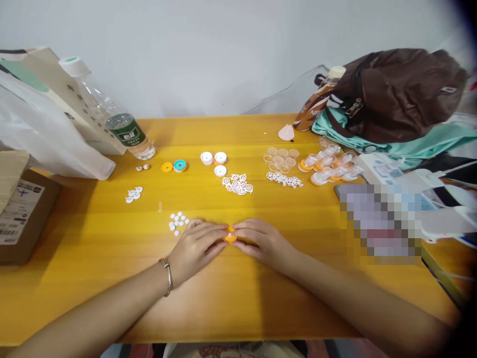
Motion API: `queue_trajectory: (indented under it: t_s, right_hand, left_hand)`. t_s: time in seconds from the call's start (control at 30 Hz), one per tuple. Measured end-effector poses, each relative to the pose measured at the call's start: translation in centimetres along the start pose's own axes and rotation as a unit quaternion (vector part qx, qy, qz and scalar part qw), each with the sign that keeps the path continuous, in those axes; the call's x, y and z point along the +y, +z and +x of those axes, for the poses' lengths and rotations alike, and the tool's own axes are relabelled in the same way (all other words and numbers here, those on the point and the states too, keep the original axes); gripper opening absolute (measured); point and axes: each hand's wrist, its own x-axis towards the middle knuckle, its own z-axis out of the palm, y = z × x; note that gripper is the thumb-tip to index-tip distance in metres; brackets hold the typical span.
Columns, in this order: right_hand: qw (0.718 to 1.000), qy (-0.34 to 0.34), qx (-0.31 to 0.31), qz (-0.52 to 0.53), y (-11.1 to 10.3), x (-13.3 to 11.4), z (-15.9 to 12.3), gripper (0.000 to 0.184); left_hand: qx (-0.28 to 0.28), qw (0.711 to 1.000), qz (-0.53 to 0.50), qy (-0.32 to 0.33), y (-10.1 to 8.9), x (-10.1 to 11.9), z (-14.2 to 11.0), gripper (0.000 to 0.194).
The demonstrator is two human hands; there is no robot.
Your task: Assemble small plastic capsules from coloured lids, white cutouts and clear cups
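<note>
Between both hands, low over the middle of the table, is a small round orange part (230, 239) with a white bit at its centre. My left hand (199, 244), with a bracelet at the wrist, pinches its left side. From the right, my right hand (263, 244) grips the same part with thumb and fingers. Small white discs (179, 222) lie just beyond my left hand. Farther off are white spoked wheels (237, 185), white round cups (219, 158), an orange ring (167, 167) and a blue-topped round piece (180, 165).
Right of centre lie clear discs (281, 158), white cut-out pieces (284, 179) and orange assemblies with clear tops (330, 166). A water bottle (126, 132) and cardboard box (22, 214) stand left. At right are a brown bag (406, 94), a drink bottle (316, 102) and a power strip (383, 171).
</note>
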Motion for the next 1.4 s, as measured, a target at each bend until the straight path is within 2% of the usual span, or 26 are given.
queue_trajectory:
  t_s: [0.37,0.67,0.9,1.0,1.27,1.33,1.4]
  right_hand:
    - [0.995,-0.061,0.017,-0.082,-0.2,-0.2,0.1,0.013]
    - [0.987,-0.079,-0.021,-0.138,-0.6,-0.6,0.2,0.014]
    - [0.97,-0.11,-0.082,-0.203,-0.6,-1.2,-0.1,0.016]
    - [0.969,-0.095,-0.088,-0.211,-0.4,-1.3,-0.3,0.014]
    - [0.994,-0.03,-0.014,-0.107,0.0,-1.1,0.5,0.003]
    - [0.997,-0.006,-0.009,-0.079,-0.1,-1.0,0.6,0.008]
    - [0.998,0.015,-0.012,-0.06,-0.1,-0.9,0.5,0.016]
  left_hand:
    - [0.026,0.997,0.047,0.051,-0.2,0.0,-0.1,0.022]
    - [-0.005,0.992,0.098,0.082,-0.6,0.4,-0.1,0.02]
    - [-0.074,0.976,0.174,0.112,-1.0,1.0,-0.4,0.025]
    - [-0.085,0.97,0.195,0.121,-1.0,1.3,-0.6,0.026]
    - [-0.051,0.982,0.152,0.099,-0.2,1.1,-0.7,0.027]
    - [-0.046,0.987,0.131,0.078,-0.9,0.9,-0.3,0.026]
    - [-0.05,0.992,0.108,0.036,-2.5,0.3,0.1,0.026]
